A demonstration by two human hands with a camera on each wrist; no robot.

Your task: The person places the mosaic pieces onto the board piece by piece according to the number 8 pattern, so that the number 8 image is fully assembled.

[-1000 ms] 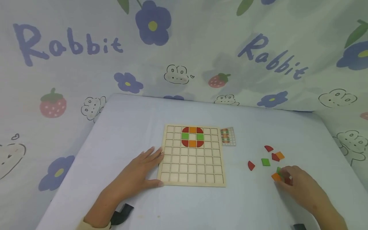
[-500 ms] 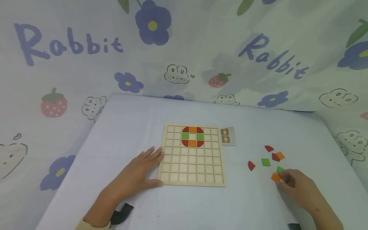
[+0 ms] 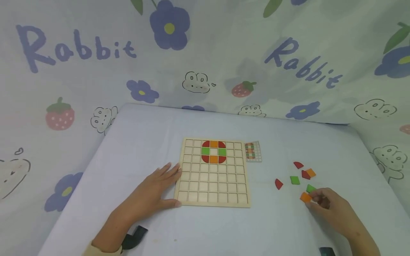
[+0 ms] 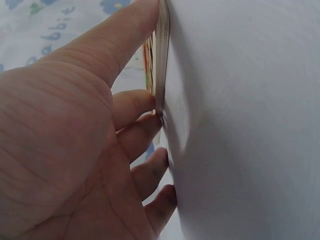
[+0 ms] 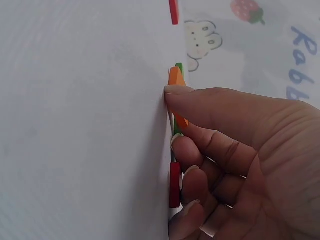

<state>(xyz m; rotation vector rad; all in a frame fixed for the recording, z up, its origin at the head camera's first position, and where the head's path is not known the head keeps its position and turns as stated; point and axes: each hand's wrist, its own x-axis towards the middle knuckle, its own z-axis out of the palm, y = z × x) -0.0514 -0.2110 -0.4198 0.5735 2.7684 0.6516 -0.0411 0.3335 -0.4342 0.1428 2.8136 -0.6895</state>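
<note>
Toward the right edge of the table (image 3: 346, 160), my right hand (image 3: 333, 209) pinches an orange tile (image 3: 305, 197), likely light, stiff, best taken edgewise; my left hand (image 3: 155, 188), fingers spread, touches the board (image 3: 213, 186).

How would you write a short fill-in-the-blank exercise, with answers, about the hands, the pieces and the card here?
The right hand pinches a square coloured ____.
In the head view, the card lies to the ____ of the board.
On the board, the quarter-round pieces are ____.
The hand touching the board is the ____ one.

Missing words: orange; right; red; left.
</note>
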